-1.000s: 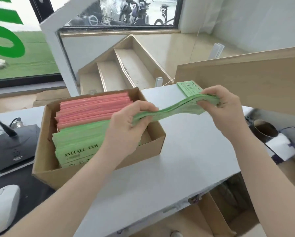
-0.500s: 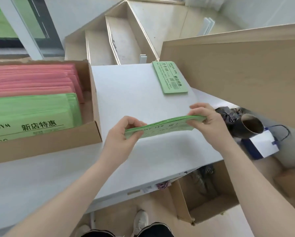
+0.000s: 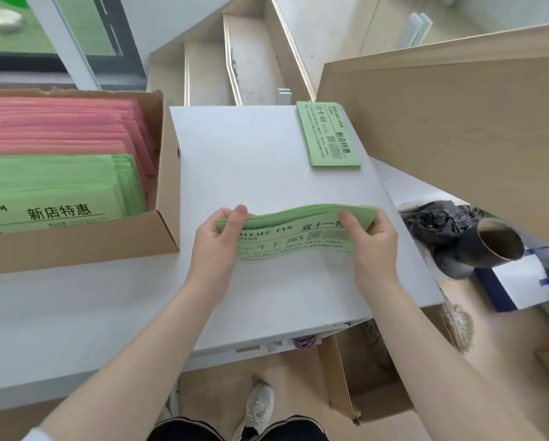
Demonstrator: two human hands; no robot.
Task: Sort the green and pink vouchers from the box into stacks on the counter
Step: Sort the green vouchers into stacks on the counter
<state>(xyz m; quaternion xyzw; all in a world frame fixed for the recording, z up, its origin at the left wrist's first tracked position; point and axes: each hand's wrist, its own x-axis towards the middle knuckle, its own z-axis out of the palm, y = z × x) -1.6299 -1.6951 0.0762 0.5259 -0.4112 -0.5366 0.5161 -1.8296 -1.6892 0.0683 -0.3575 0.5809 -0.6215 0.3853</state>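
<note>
A wavy bundle of green vouchers [image 3: 294, 237] is held over the white counter [image 3: 260, 173], printed face towards me. My left hand [image 3: 217, 240] grips its left end and my right hand [image 3: 370, 243] grips its right end. The cardboard box [image 3: 168, 173] at the left holds pink vouchers [image 3: 60, 125] at the back and green vouchers [image 3: 53, 189] in front. A small stack of green vouchers [image 3: 329, 135] lies flat at the counter's far right corner.
A tilted wooden board [image 3: 457, 122] rises to the right of the counter. Beyond the right edge sit a black bag [image 3: 438, 221], a dark tube [image 3: 497, 240] and a white-and-blue box [image 3: 518, 281]. An open cardboard box [image 3: 372, 377] stands on the floor below.
Both hands carried the green bundle out of the box and rightward over the counter. It now sits lower and tipped so its printed face shows.
</note>
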